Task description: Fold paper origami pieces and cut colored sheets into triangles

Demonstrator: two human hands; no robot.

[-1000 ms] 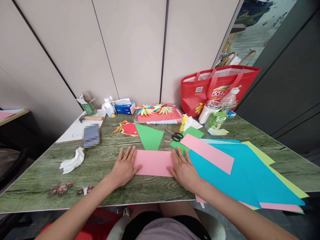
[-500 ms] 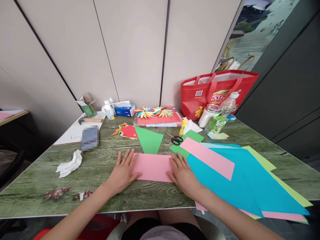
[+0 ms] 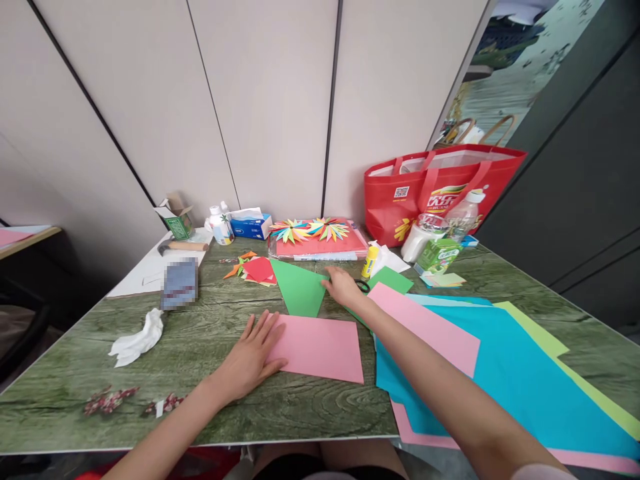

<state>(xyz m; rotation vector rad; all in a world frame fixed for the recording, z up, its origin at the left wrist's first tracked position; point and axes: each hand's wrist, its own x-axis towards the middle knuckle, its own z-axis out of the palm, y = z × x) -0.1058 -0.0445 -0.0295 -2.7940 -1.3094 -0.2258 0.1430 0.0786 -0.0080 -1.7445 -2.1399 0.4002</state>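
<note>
A pink paper rectangle (image 3: 320, 347) lies flat on the table in front of me. My left hand (image 3: 255, 357) rests on its left end, fingers spread and palm down. My right hand (image 3: 343, 287) is above the sheet's far right side, its fingers curled at the right corner of a green paper piece (image 3: 301, 290). What lies between those fingertips is hidden. Black-handled scissors (image 3: 363, 285) are mostly covered by this hand; part of a handle loop shows. Under my right forearm is another pink strip (image 3: 425, 320), on top of large blue sheets (image 3: 480, 373).
Folded paper stars (image 3: 310, 230) sit on a red pack at the back. A glue stick (image 3: 369, 262), juice box (image 3: 440, 257) and red bag (image 3: 400, 207) stand right. To the left are a crumpled tissue (image 3: 137, 339), hammer (image 3: 183, 247) and tissue pack (image 3: 251, 225).
My right hand has left the pink rectangle's right end and moved forward to the green paper's corner, over the scissors. My left hand has stayed on the pink sheet. The view has shifted slightly.
</note>
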